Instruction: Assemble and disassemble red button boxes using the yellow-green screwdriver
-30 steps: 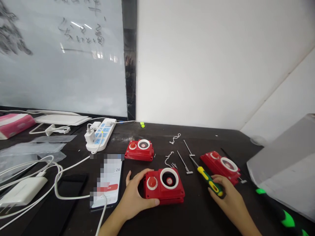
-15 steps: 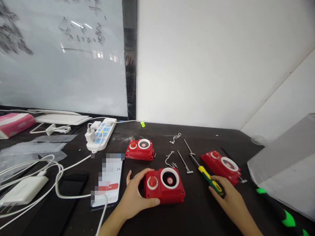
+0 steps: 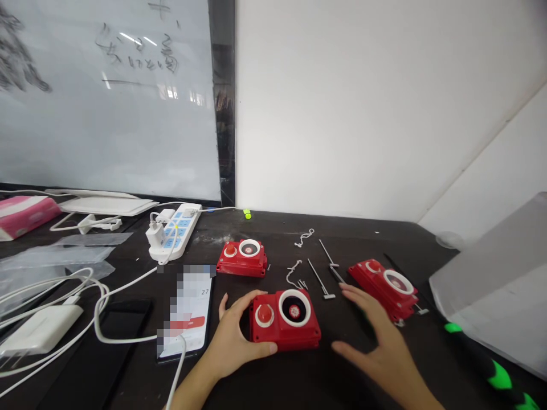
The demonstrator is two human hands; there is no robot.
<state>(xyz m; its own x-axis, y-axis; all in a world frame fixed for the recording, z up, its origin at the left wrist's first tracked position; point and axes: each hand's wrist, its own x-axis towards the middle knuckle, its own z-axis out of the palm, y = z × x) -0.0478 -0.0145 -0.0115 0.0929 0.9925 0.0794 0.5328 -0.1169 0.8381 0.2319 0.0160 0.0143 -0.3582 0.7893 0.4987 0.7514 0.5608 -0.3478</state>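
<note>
Head view: on the tabletop (image 3: 299, 382), your left hand (image 3: 233, 335) is the nearer, its fingers clamped around the left end of the front red unit (image 3: 280, 333), whose long axis runs left to right. Your right hand (image 3: 384, 347), fingers spread, lies right of it, perhaps touching the partly hidden screwdriver (image 3: 336, 274). The whiteboard (image 3: 106, 125) carries handwriting (image 3: 168, 64); the phone (image 3: 194, 307) shows "27".

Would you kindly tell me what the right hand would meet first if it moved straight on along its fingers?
Probably the screwdriver shaft, just ahead of the right hand; then perhaps a T-shaped metal rod. Depth is unclear, so the hand might pass above both.
</note>
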